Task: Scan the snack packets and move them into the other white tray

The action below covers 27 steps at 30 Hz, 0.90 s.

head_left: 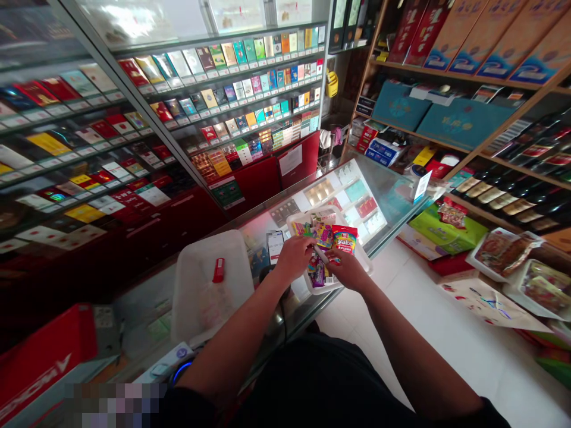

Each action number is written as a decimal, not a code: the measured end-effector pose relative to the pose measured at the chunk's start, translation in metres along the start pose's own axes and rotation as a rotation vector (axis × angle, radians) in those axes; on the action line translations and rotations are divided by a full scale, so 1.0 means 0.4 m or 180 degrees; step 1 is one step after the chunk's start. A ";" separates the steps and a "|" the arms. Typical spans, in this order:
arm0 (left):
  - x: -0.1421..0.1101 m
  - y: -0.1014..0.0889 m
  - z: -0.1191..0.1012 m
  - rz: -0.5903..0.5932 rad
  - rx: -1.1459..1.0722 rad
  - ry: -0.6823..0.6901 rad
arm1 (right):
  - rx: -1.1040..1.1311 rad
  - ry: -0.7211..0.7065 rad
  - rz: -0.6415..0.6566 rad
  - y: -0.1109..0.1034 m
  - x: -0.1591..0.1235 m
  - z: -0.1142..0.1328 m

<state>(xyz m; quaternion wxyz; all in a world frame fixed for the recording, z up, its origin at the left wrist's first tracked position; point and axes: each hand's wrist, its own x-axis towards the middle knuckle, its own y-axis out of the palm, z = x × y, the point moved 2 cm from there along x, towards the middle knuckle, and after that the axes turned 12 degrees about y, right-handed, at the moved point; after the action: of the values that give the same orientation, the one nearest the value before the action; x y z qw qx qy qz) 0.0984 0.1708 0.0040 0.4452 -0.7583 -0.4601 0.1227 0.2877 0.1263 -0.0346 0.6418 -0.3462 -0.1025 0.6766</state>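
Note:
Both hands are over a white tray [366, 265] of small colourful snack packets. My left hand [298, 254] has its fingers pinched at the upper end of a small pale, narrow object [320, 255] whose kind I cannot make out. At the object's lower end, my right hand [345, 270] grips it with closed fingers. Just beyond my right hand lies a red candy bag marked "yake" [345, 236]. A purple packet [318, 276] rests near the tray's front edge. Left of my left hand is a phone with a lit screen [275, 245].
A translucent plastic bin [181, 285] with a red packet [218, 270] in it stands on the glass counter [395, 189] to the left. Cigarette shelves [250, 71] fill the far wall. At right are bottle shelves and stacked boxes. A red box [49, 356] sits at lower left.

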 end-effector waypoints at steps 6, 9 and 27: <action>-0.046 -0.074 0.025 -0.0179 -0.0045 -0.0424 | 0.0815 -0.0075 0.0199 0.014 0.011 0.004; -0.080 -0.106 0.041 -0.0404 -0.0233 -0.0669 | 0.1011 -0.0038 0.0075 0.032 0.018 0.007; -0.248 -0.184 0.127 -0.1225 -0.0423 -0.1385 | 0.1425 -0.0073 0.0149 0.134 0.035 0.129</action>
<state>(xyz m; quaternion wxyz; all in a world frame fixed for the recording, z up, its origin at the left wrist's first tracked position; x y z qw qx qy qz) -0.0294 0.1326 0.0108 0.3007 -0.6405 -0.6870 0.1653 0.2149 0.1468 -0.0324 0.6855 -0.1898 0.0510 0.7010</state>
